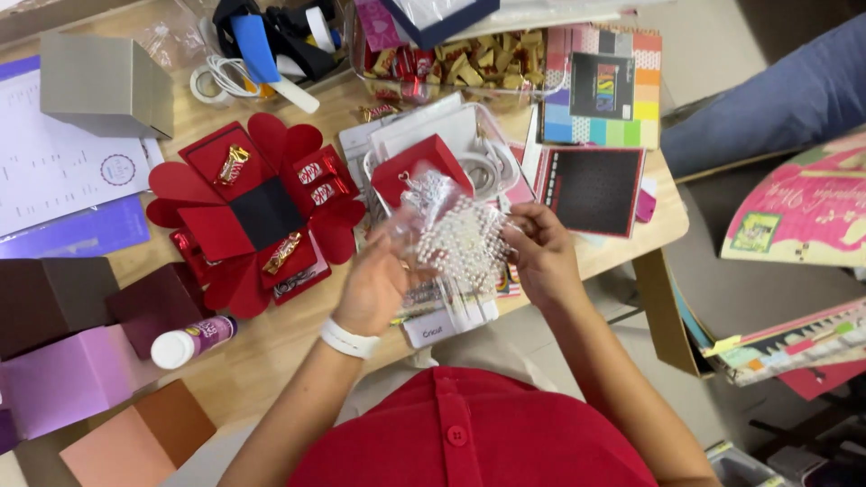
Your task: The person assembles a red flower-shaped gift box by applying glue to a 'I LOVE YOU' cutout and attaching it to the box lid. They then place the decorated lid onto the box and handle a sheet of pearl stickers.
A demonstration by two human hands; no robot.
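Both of my hands hold a clear plastic bag of small white pearl beads (460, 236) over the table's front edge. My left hand (379, 280) grips its left side, and a white band circles that wrist. My right hand (539, 252) pinches the bag's right side. Behind the bag a small red paper box (417, 167) rests on a white plastic case (469, 135). Left of my hands lies an unfolded red and black paper box (257, 212) with heart-shaped flaps and several wrapped sweets on it.
A glue stick (191, 341) lies near the front edge beside maroon, lilac and orange paper boxes (77, 361). A grey box (104, 83), papers, a tub of sweets (460, 59) and coloured paper pads (603, 86) fill the back. Another person's blue-clad leg (776, 104) is at right.
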